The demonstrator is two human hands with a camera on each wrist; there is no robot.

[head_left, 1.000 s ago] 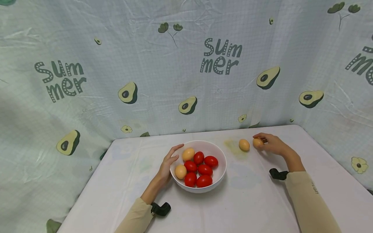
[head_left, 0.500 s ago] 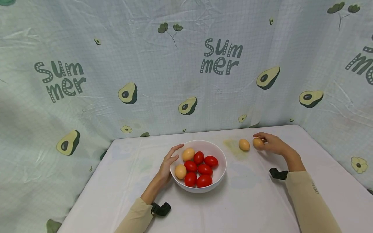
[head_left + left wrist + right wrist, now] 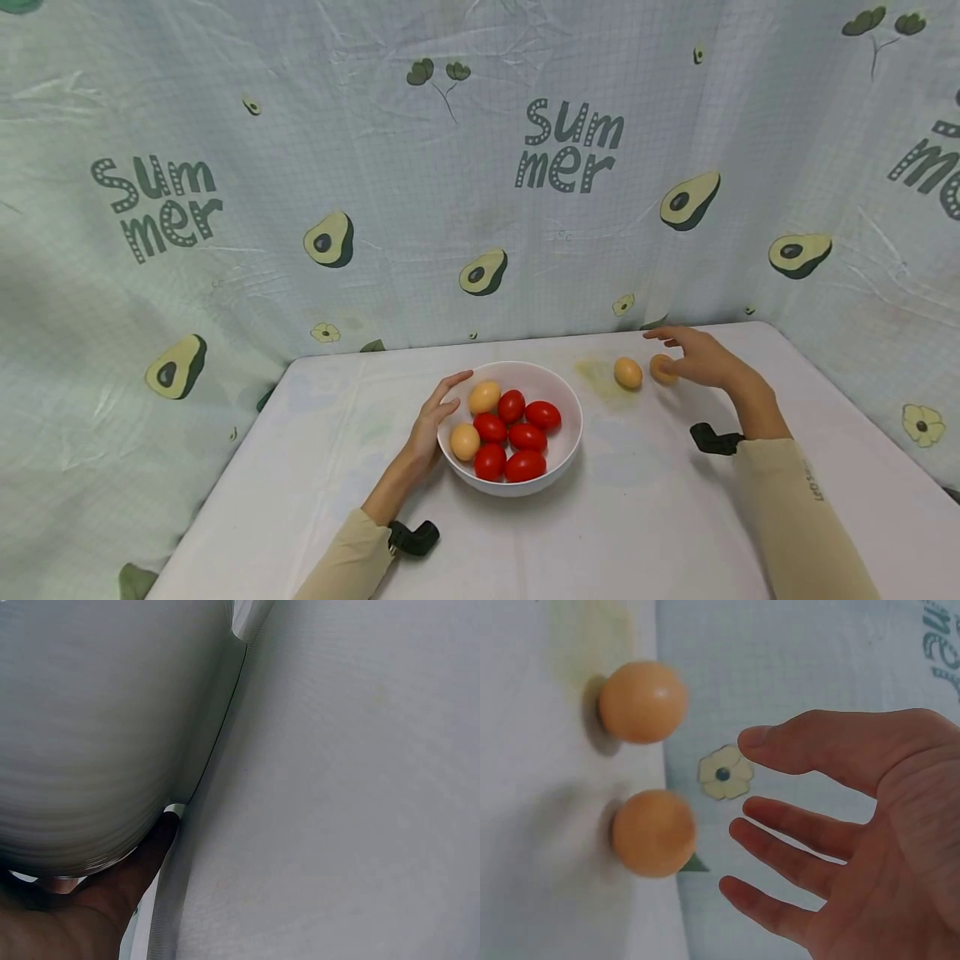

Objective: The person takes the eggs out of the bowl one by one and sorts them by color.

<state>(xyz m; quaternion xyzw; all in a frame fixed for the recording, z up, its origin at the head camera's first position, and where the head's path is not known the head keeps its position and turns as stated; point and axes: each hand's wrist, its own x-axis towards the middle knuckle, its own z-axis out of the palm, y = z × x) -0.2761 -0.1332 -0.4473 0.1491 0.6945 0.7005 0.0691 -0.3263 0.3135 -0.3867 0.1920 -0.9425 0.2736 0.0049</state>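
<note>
Orange eggs [image 3: 627, 373], two of them, lie side by side but apart on the table [image 3: 637, 525], by your right hand [image 3: 697, 357]. That hand hovers with thumb and fingers spread wide, holding nothing; from the head it partly hides the right-hand egg. Your left hand [image 3: 431, 421] rests its extended fingers against the left side of the white bowl [image 3: 517, 489], which holds six red eggs [image 3: 527, 437] and two more orange ones. You wear black wrist mounts [image 3: 414, 539] and beige sleeves [image 3: 806, 525]; small dark lettering on the right one is too small to read surely. "Summer" reads in green on the hanging cloth [image 3: 397, 183], among avocados and flowers. Beside the pair you see a yellow stain [image 3: 603, 379]. The table's far edge runs just behind them; white surface stretches between them and the bowl, and toward you.
</note>
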